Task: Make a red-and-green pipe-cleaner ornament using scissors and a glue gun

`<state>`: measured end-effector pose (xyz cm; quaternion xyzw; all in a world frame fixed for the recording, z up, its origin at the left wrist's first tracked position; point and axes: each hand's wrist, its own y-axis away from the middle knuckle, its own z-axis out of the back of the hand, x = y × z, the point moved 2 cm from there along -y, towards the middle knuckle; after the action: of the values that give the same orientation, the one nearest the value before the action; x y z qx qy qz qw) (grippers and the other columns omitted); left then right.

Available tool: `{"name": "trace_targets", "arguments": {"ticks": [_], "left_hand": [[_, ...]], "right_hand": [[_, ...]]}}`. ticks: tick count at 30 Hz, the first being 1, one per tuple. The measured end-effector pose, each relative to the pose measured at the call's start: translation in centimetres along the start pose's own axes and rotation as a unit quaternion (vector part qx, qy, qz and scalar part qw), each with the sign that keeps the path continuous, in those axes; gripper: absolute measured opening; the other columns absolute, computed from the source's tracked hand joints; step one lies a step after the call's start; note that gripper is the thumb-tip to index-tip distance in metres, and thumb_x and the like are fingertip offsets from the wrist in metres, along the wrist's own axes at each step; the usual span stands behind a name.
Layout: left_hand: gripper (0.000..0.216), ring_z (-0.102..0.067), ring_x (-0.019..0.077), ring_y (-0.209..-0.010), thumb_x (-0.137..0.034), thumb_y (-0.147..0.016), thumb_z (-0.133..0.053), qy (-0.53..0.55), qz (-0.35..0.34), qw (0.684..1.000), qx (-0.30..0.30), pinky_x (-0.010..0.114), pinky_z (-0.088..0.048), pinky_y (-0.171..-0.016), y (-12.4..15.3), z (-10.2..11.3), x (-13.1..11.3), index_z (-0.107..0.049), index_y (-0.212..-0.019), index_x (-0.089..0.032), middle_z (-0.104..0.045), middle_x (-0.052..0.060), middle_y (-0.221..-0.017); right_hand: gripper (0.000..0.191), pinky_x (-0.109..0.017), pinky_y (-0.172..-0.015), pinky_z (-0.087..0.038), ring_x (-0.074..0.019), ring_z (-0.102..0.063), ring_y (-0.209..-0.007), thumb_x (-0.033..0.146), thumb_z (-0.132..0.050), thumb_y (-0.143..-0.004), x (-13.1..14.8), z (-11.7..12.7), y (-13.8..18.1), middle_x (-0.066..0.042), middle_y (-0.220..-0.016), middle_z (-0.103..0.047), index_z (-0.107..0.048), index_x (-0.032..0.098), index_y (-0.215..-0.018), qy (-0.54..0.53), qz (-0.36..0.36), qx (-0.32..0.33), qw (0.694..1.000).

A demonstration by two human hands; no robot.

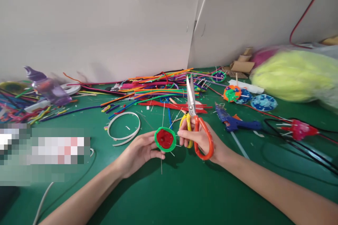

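- A red-and-green fuzzy disc [165, 138], just below mid-view, is held above the tabletop by the left hand [144, 149]; fingers and thumb are clamped on it.
- Its red centre and green rim appear fully formed; thin wires jut out at several hours, so those ends are judged untrimmed.
- Orange-handled scissors [210, 140] and yellow-handled pliers [188, 126] are gripped in the right hand [198, 137], fingers closed around them. The blades are aimed at twelve; whether a wire is touched by the fingertips cannot be told.
- From the disc, loose pipe cleaners [163, 84] are strewn at twelve, a coiled white strip [139, 126] lies near ten, and a blue glue gun [243, 124] just above three.
- A speckled blue disc [263, 102] and a bag of yellow-green material [293, 75] are placed between two and three.
- The green tabletop [169, 193] is backed at twelve by a pale wall [105, 24].
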<state>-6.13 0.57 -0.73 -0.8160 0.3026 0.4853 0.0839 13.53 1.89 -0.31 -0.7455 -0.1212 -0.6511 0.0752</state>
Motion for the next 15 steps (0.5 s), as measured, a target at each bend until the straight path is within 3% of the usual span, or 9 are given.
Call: {"name": "trace_targets", "arguments": {"ticks": [5, 10, 15], "left_hand": [[0.033, -0.064, 0.0181, -0.094, -0.016, -0.082, -0.063, 0.003, -0.009, 1.0, 0.019, 0.027, -0.056, -0.083, 0.11, -0.06, 0.03, -0.07, -0.114, -0.011, -0.071, 0.013, -0.105], [0.024, -0.065, 0.0162, -0.082, -0.028, -0.084, -0.068, -0.027, 0.003, 0.999, -0.023, 0.027, -0.058, -0.078, 0.15, 0.11, 0.49, -0.075, -0.1, -0.011, -0.072, 0.012, -0.097], [0.018, -0.064, 0.0131, -0.078, -0.028, -0.079, -0.073, -0.033, -0.026, 0.995, -0.089, 0.023, -0.059, -0.072, -0.05, 0.49, 0.35, -0.076, -0.09, -0.014, -0.071, 0.006, -0.089]], "right_hand": [[0.02, -0.025, -0.054, -0.048, -0.012, -0.061, -0.055, 0.026, -0.07, -0.074, -0.35, 0.02, -0.12, 0.003, -0.059, -0.058, -0.052, 0.018, -0.076, -0.025, 0.007, -0.012, 1.0], [0.023, -0.026, -0.054, -0.049, -0.0119, -0.06, -0.054, 0.025, -0.071, -0.072, -0.37, -0.45, 0.15, 0.004, -0.062, -0.058, -0.049, 0.019, -0.077, -0.009, 0.012, 0.0, 1.0], [0.025, -0.023, -0.045, -0.036, -0.0089, -0.048, -0.048, 0.034, -0.068, -0.077, -0.06, 0.21, 0.2, 0.006, -0.06, -0.052, -0.049, 0.02, -0.084, 0.06, 0.008, -0.011, 0.998]]}}
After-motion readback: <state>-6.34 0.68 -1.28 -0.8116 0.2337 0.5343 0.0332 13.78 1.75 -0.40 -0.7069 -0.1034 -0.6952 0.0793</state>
